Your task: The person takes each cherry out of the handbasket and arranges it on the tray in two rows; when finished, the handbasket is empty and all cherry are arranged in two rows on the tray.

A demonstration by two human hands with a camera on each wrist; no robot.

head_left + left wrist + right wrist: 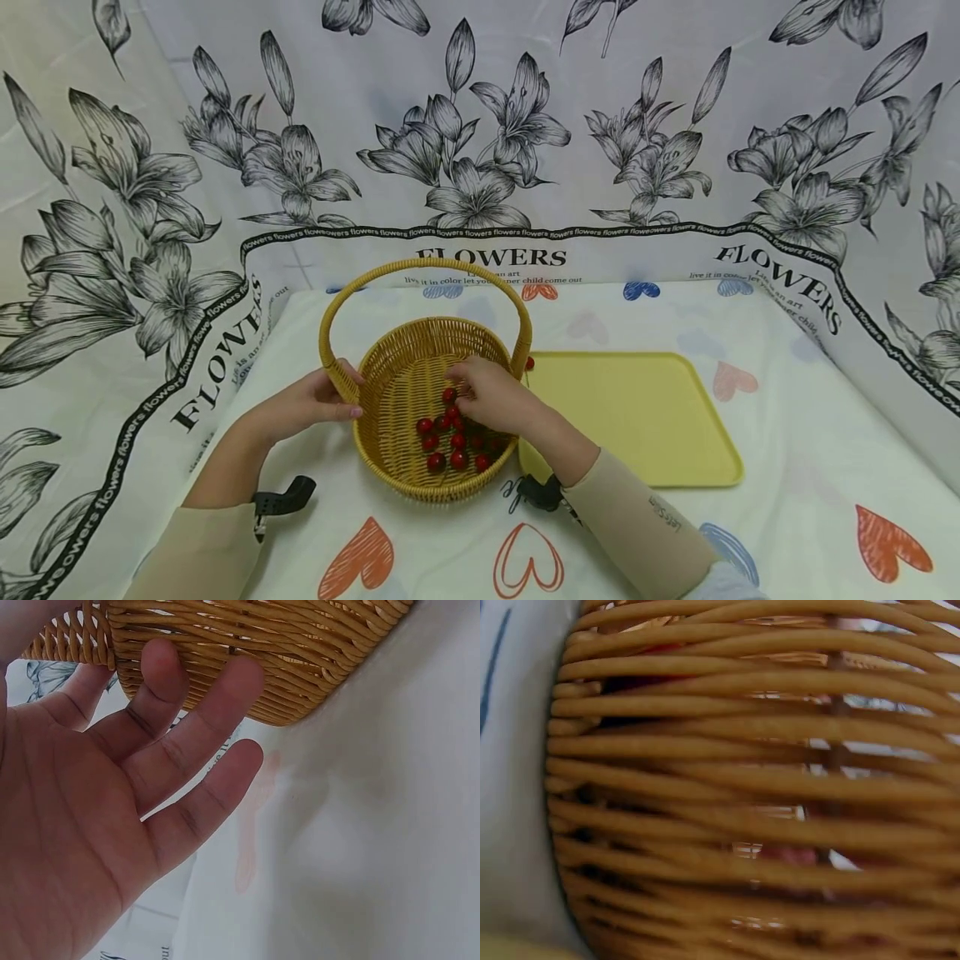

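The round wicker basket (390, 467) holds several red cherries (458, 458), gathered on its right side. My left hand (311, 406) grips the basket's left side at the handle's base, thumb in front. In the left wrist view that hand (82, 817) has its index finger behind the weave (247, 637) and its other fingers loosely bent. My right hand (498, 398) reaches over the right rim into the basket, fingers bent beside the upper cherries; whether it pinches one is hidden. The right wrist view shows only the basket's woven side (742, 735) up close, without the hand.
A yellow tray (630, 417) lies right of the basket, under my right forearm. One more cherry (529, 363) shows near the tray's upper-left corner, beside the handle (431, 263), which arches upright. A flower-print cloth (480, 125) hangs behind the heart-print table cover (810, 533).
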